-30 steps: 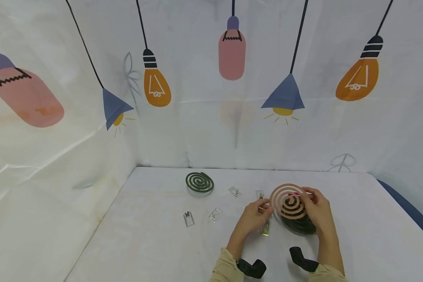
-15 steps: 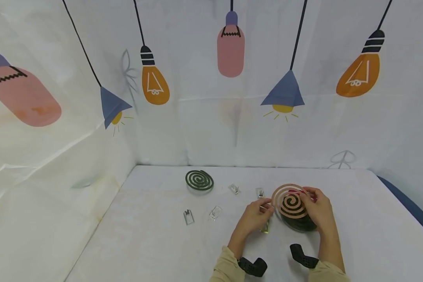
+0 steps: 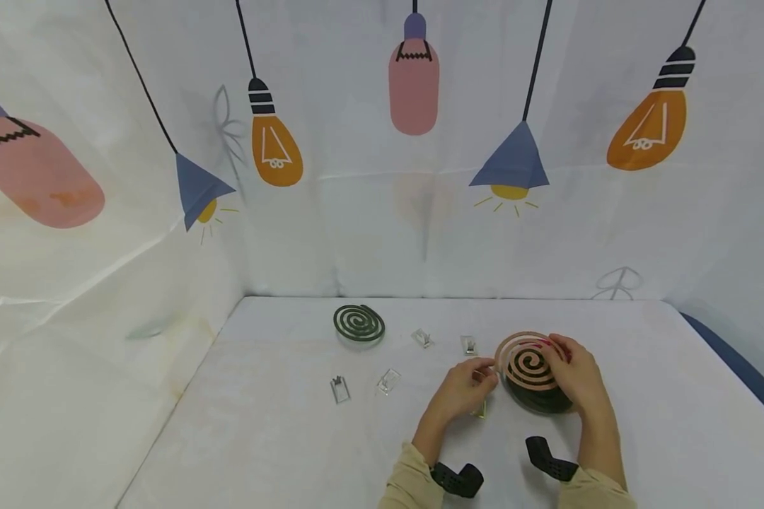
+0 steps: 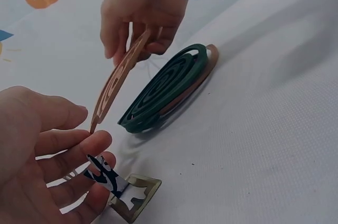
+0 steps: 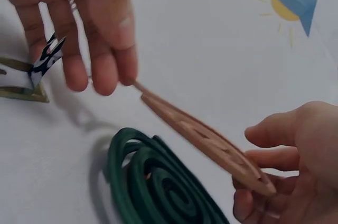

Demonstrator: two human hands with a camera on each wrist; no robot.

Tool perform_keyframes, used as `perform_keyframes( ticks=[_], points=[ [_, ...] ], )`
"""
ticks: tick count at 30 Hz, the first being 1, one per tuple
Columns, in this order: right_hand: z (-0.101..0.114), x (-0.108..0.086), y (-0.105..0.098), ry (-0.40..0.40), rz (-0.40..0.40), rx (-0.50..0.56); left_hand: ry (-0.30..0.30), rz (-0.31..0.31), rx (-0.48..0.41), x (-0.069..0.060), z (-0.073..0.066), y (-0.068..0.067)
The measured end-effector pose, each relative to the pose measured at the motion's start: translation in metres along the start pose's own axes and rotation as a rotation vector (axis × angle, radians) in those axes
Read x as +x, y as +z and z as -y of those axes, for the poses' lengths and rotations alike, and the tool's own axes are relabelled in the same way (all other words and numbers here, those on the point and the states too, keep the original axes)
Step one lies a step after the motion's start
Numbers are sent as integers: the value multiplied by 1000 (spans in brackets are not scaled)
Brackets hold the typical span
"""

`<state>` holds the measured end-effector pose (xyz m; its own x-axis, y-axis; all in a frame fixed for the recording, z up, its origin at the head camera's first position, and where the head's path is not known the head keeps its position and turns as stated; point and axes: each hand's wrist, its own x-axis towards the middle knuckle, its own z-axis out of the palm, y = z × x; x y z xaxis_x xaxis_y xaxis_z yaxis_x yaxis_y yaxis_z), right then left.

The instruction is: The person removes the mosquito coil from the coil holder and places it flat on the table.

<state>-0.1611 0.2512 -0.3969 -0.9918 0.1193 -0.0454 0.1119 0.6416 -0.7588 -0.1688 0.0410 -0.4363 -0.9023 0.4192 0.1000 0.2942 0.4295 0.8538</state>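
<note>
A tan mosquito coil point(image 3: 521, 382) is held tilted above a dark green mosquito coil point(image 4: 163, 84), which lies on the white table with a tan layer showing beneath it. My right hand point(image 3: 576, 375) pinches the tan coil's far side between thumb and fingers. At the opposite edge, my left hand point(image 3: 461, 389) has its fingertips on the tan coil's outer end, thumb close by. Just under the left fingers is a gold-toned metal coil stand point(image 4: 138, 198) with a raised, shiny prong point(image 4: 105, 174); the hand partly hides it in the head view.
Another green coil point(image 3: 359, 324) sits toward the back of the table point(image 3: 261, 438). Several small metal stands lie scattered left of the hands, among them one stand point(image 3: 340, 389) and another stand point(image 3: 388, 382). A white sheet point(image 3: 363, 233) printed with lamps rises behind.
Both hands keep hold of the tan coil, which has shifted slightly right over the green one. The head view has tipped down a little, so the backdrop sits higher.
</note>
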Motion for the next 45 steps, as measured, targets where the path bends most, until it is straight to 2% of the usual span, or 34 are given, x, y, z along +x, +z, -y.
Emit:
perform_keyframes(
  ticks=[7,16,25,29,33,37,41,45],
  points=[
    [8,0,-5,-53,76,-81,12,5,22,-2,3,-2],
    [7,-1,-7,-6,185,-177,-13,40,38,-2,2,0],
    [8,1,-7,13,199,-198,-3,60,56,1,3,1],
    [8,1,-7,15,204,-206,-6,45,43,0,4,-1],
    [9,2,-6,24,183,-188,1,15,14,0,7,-2],
    [10,0,-4,2,131,-131,16,-3,-7,0,10,-4],
    [11,-1,-1,-89,52,-59,17,-24,-32,0,11,-8],
    [15,-1,3,-206,-10,11,23,-70,-65,0,9,-14]
  ],
)
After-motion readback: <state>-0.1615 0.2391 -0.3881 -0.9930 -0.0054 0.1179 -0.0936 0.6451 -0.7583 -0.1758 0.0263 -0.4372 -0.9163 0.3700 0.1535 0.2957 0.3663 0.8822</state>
